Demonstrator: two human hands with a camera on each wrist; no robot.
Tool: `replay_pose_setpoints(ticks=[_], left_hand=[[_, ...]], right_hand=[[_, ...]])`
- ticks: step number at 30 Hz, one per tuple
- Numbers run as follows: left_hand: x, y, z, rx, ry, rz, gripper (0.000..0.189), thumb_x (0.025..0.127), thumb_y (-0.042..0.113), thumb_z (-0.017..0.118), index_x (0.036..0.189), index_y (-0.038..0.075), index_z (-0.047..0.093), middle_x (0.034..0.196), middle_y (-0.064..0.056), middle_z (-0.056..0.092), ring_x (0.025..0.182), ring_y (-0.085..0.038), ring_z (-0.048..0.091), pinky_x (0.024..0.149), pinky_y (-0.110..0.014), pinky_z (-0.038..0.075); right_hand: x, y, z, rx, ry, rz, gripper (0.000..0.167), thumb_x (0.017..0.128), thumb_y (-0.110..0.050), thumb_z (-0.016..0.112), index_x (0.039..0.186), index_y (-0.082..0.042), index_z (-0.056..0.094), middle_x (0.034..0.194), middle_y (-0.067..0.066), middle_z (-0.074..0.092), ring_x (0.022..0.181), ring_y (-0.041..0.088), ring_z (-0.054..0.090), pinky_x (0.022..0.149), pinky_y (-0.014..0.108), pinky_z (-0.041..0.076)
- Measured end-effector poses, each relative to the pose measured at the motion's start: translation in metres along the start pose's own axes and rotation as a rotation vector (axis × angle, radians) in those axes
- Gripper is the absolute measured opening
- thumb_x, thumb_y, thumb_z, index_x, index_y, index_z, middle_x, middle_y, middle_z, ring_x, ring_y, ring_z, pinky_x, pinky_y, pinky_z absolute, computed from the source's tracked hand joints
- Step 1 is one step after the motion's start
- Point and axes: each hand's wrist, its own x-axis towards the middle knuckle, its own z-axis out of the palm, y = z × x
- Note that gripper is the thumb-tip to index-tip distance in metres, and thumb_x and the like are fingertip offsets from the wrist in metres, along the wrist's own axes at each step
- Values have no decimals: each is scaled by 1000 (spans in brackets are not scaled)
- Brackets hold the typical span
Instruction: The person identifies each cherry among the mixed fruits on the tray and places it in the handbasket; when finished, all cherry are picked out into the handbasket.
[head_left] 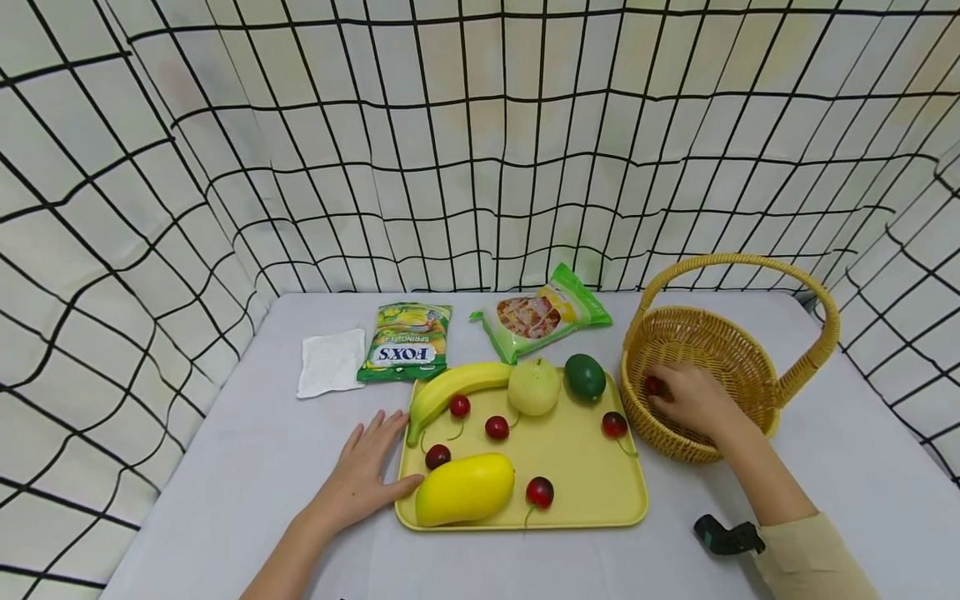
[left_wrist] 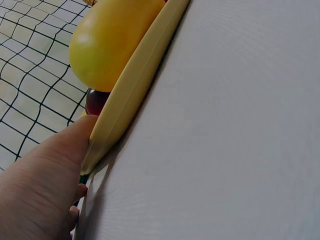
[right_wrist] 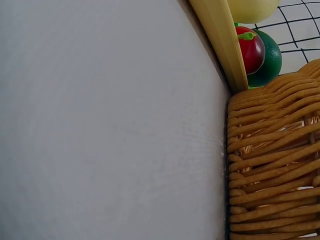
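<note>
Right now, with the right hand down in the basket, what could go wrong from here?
The right hand pinches a red cherry, which could slip loose. The right forearm crosses the near side of the basket, so pulling back might snag or tip it. The left hand touches the tray edge; a bump might roll the mango.

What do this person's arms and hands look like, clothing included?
The left hand and right hand wear no visible gloves. A plain beige sleeve covers part of the right forearm, with a curved black piece by its cuff. No left sleeve shows.
</note>
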Motion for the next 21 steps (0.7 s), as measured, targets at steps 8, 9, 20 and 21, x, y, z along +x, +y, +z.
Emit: replay_pose_setpoints(ticks=[8, 9, 20, 21], left_hand=[[0, 1, -1, -2, -8, -10, 91, 72, 66, 59, 142, 15, 32, 146, -8, 31, 137, -29, 15, 109, -52, 3], [0, 1, -1, -3, -9, -12, 91, 73, 66, 59, 142, 15, 32, 146, -8, 31, 137, -29, 15, 109, -52, 3], [-1, 2, -1, 9, 10, 5, 90, 74, 66, 58, 142, 14, 32, 146, -9, 31, 137, -30, 16, 109, -51, 3], [-2, 1, -1, 10, 15, 9, 90, 74, 66, 58, 142, 14, 33, 146, -9, 31, 137, -30, 16, 109, -51, 3]], right_hand=[[-1, 0, -1, 10, -9, 2, 32, 81, -17, 67, 109, -3, 62, 92, 14, 64, 81, 29, 59, 67, 45, 49], [-1, -1, -1, 13, -9, 2, 32, 81, -17, 67, 109, -3, 62, 93, 14, 64, 81, 29, 59, 67, 46, 49], [-3, -3, -4, -9, 5, 6, 36, 82, -21, 66, 112, -2, 60, 98, 18, 64, 85, 34, 60, 69, 48, 49], [-3, -3, -4, -14, 14, 3, 36, 82, -21, 66, 112, -2, 61, 98, 17, 64, 83, 33, 60, 68, 48, 49]])
